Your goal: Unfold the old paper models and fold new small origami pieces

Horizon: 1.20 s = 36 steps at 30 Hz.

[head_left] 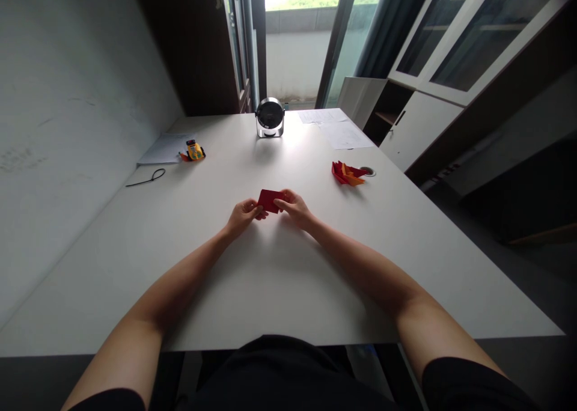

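Observation:
A small dark red folded paper (269, 199) lies at the middle of the white table (270, 279), held from both sides. My left hand (244, 215) pinches its near left edge with closed fingers. My right hand (294, 208) pinches its right edge, fingers curled over it. Both forearms reach straight out from the table's near edge.
A pile of red and orange folded paper pieces (346, 173) lies to the right, beside a round cable hole (368, 171). A small fan (269, 118) stands at the far edge. Left are a yellow toy (195, 151), a black cord (146, 178) and papers (164, 149). More sheets (336, 128) lie far right.

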### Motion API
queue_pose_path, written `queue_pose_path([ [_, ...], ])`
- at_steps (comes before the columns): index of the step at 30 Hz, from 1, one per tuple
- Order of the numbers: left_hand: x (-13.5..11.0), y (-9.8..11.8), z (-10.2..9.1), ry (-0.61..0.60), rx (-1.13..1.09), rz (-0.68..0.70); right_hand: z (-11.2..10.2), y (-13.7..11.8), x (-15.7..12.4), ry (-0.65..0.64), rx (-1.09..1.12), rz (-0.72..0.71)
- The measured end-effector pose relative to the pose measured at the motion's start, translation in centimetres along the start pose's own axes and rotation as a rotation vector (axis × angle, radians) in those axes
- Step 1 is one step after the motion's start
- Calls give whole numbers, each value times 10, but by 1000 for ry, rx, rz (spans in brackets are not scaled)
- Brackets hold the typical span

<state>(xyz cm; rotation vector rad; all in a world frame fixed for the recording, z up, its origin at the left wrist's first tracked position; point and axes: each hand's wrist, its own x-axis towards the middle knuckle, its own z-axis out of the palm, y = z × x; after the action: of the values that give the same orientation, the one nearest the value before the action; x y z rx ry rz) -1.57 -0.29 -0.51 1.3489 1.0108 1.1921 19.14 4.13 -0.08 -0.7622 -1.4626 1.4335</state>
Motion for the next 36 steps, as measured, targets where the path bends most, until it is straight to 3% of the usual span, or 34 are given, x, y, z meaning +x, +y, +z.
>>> queue_pose_path([
  [5,-2,0,1,-25,39,-2,4,4,-2,-40,-48,-19],
  [12,1,3,-3,38,-39,15,2,7,0,-89,-173,-45],
  [22,-1,4,1,-49,79,29,4,8,-2,-91,-215,-49],
  [36,3,0,-4,43,-61,12,2,20,3,-90,-388,-85],
])
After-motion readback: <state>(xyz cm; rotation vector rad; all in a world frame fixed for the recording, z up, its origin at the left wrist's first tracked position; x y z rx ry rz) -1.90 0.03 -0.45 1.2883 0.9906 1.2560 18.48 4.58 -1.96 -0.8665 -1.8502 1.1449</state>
